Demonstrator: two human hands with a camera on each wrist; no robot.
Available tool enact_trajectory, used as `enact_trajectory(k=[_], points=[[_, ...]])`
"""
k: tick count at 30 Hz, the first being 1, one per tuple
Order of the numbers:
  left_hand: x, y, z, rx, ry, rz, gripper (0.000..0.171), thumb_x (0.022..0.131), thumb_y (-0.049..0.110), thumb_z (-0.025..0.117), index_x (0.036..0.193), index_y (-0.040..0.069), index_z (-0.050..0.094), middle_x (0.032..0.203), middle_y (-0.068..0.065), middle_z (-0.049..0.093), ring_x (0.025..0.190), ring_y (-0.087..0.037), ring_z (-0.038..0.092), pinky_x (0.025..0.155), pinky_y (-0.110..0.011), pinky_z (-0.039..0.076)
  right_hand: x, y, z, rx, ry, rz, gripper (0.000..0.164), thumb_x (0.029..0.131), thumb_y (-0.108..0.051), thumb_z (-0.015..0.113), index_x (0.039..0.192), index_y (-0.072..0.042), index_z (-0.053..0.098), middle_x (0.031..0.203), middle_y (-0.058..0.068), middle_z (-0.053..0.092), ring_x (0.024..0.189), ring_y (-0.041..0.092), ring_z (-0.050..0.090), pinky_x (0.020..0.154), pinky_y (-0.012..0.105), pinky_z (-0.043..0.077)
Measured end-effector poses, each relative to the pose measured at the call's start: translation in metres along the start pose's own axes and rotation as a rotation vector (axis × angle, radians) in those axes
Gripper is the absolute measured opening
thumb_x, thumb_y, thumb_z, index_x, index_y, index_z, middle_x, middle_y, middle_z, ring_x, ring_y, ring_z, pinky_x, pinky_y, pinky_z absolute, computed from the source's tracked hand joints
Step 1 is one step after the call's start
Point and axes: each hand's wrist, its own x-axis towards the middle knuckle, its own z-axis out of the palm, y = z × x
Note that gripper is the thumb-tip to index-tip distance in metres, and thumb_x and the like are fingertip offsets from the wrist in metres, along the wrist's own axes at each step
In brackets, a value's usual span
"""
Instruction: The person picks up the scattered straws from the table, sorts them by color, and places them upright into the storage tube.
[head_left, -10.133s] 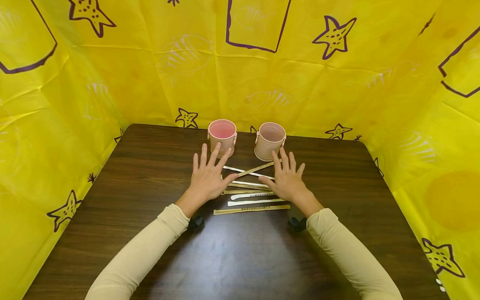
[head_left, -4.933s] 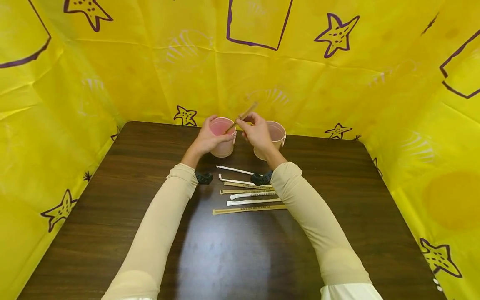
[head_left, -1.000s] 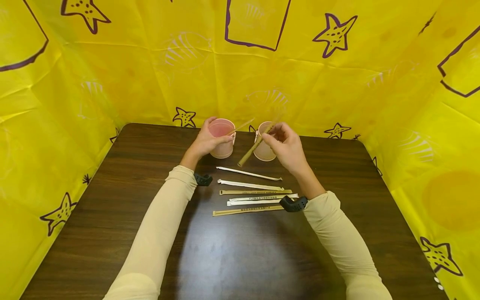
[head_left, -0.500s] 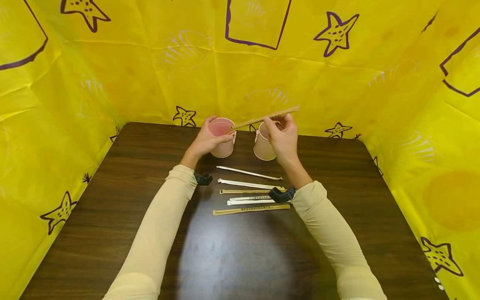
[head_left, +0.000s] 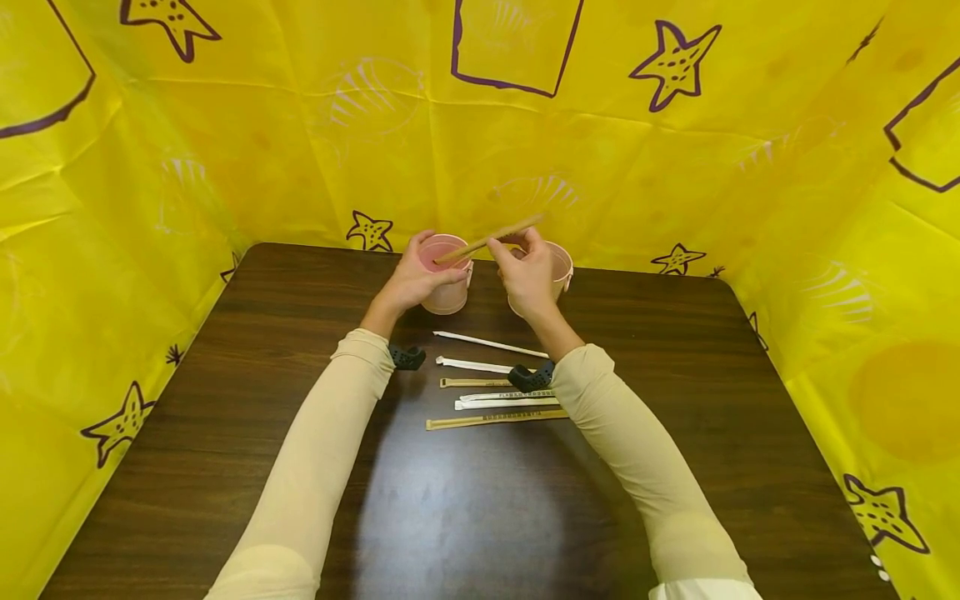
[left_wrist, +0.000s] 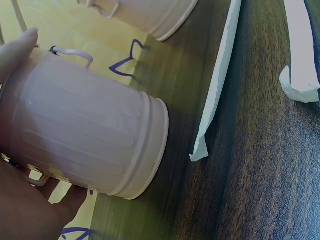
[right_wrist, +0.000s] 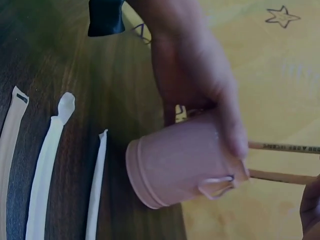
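My left hand (head_left: 415,277) grips the left pink bucket (head_left: 446,298), fingers round one side and thumb near the rim. In my right hand (head_left: 527,273) a brown paper-wrapped straw (head_left: 491,239) is pinched, slanting down with its lower end inside that bucket's mouth. The right wrist view shows a second brown straw (right_wrist: 285,147) sticking out of the same bucket. A matching bucket (head_left: 561,265) stands to the right, partly hidden behind my right hand. Below the hands, white straws (head_left: 487,342) and brown straws (head_left: 487,420) lie in rough rows, their right ends partly covered by my right arm.
The dark wooden table (head_left: 262,333) meets a yellow patterned cloth (head_left: 300,167) behind the buckets and at both sides. Black wrist cameras (head_left: 407,358) are strapped under both wrists, the right one above the straws.
Ten seconds ago both hands were empty; the left then took the bucket and one brown straw went in. The right hand has since lifted another brown straw and moved it left into the bucket's mouth.
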Motion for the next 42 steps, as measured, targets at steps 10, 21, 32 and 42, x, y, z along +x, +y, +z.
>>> enact_trajectory(k=[10,21,32,42], points=[[0.001,-0.001,-0.001,0.019,0.007,0.011,0.105,0.080,0.025,0.088,0.159,0.010,0.021,0.155,-0.018,0.041,0.141,-0.033,0.045,0.122,-0.045,0.033,0.011,0.023,0.006,-0.189,-0.022,0.051,0.015,0.093,-0.005,0.072,0.102,0.001,0.061,0.088,-0.001,0.063,0.053,0.005,0.048,0.048,0.015,0.041],[0.001,0.001,0.000,0.024,-0.005,0.006,0.105,0.080,0.027,0.087,0.160,0.010,0.020,0.156,-0.018,0.041,0.140,-0.033,0.045,0.121,-0.047,0.034,0.012,0.031,0.006,-0.260,-0.072,0.083,0.023,0.092,-0.009,0.074,0.108,0.001,0.063,0.093,-0.001,0.064,0.054,0.004,0.051,0.050,0.015,0.043],[-0.002,0.000,-0.002,0.050,-0.015,-0.013,0.107,0.081,0.032,0.087,0.161,0.013,0.019,0.158,-0.017,0.039,0.143,-0.034,0.043,0.123,-0.049,0.031,-0.006,0.033,-0.011,-0.435,-0.205,0.081,0.037,0.092,-0.017,0.076,0.122,-0.001,0.062,0.117,0.015,0.069,0.060,0.007,0.056,0.059,0.022,0.053],[-0.002,0.000,-0.002,0.061,-0.006,-0.019,0.107,0.080,0.035,0.088,0.160,0.015,0.019,0.157,-0.017,0.040,0.142,-0.034,0.044,0.122,-0.049,0.033,-0.042,0.038,-0.032,-0.699,-0.412,0.010,0.034,0.092,-0.016,0.076,0.121,-0.003,0.063,0.111,0.013,0.074,0.065,0.010,0.052,0.060,0.020,0.044]])
